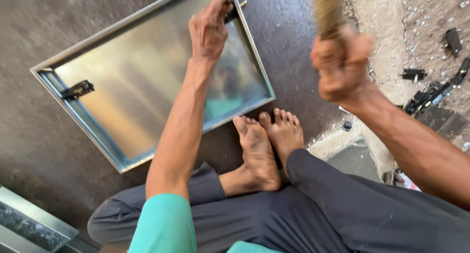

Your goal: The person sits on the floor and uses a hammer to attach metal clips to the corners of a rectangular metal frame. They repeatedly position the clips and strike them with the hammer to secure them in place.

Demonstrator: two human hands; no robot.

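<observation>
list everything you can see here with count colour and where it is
metal panel: one, silvery with a raised rim, flat on the dark floor, upper left
latch: one, black, on the panel's left edge
second metal piece: one, silvery, bottom left corner, partly cut off
wooden handle: one, tan, blurred, top centre, its head out of view
black hardware parts: several, on the gritty ground at right
small bright bits: many, silvery, scattered top right
feet: two, bare, crossed by the panel's near corner
trousers: dark grey, bottom
sleeve: teal, left arm
left hand: fingers on the panel's top corner
right hand: gripping the wooden handle
</observation>
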